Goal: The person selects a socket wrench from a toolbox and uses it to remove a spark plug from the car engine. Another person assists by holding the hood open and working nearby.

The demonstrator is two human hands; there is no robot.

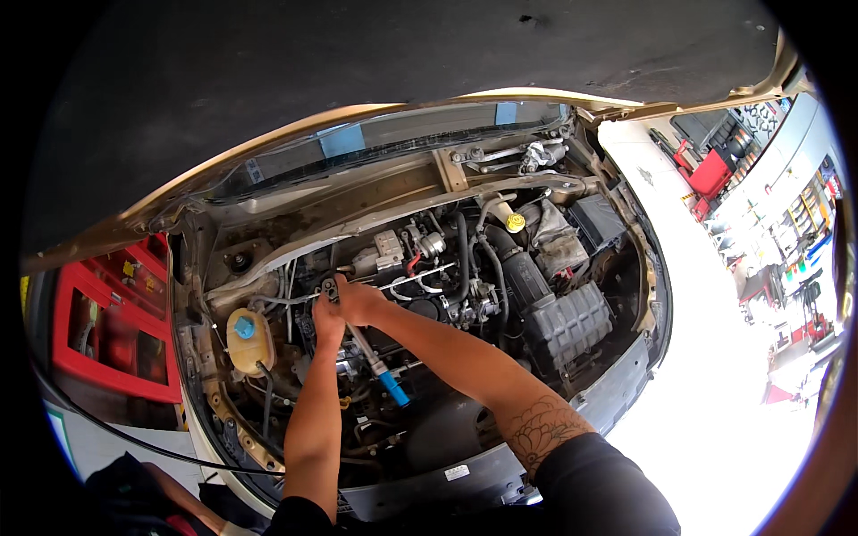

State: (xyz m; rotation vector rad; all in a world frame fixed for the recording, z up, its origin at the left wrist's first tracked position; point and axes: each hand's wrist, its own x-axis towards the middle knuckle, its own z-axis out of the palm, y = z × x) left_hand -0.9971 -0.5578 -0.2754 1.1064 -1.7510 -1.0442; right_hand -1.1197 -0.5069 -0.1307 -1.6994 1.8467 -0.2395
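Observation:
Both my hands meet over the engine (447, 295) of a car with its hood raised. My right hand (360, 302) presses on the head of a ratchet wrench (371, 353), whose metal shaft runs down toward me and ends in a blue grip. My left hand (327, 320) lies just beside it, closed on the upper shaft below the head. The wrench head sits at the left rear of the engine, near thin metal pipes.
A cream coolant tank with a blue cap (248, 339) stands left of my hands. A ribbed black air box (567, 322) and a yellow cap (515, 221) lie to the right. The dark hood (375, 62) hangs overhead. Red tool cabinets (116, 322) stand at left.

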